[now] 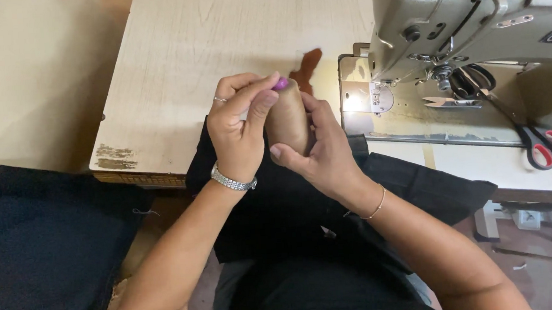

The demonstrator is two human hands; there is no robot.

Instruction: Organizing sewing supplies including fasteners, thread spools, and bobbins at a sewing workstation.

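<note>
Holding the brown thread cone (288,119) upright between both hands, the person works at its top, where a small purple tip (280,83) shows. The right hand (317,149) wraps the cone's body, thumb across the front and fingers behind, so it is grasping the cone firmly. The left hand (239,128) pinches at the purple tip with thumb and forefinger closed on or just beside it; whether a thread end lies between them is too fine to tell. To do this well, I judge the cone should stay steady in the right hand while the left makes only small pinching pulls. The cone hangs just over the near edge of the sewing table (174,59), above black cloth (292,205) draped off that edge, with the sewing machine (466,22) toward the far right corner and red-handled scissors (543,145) beside it.
</note>
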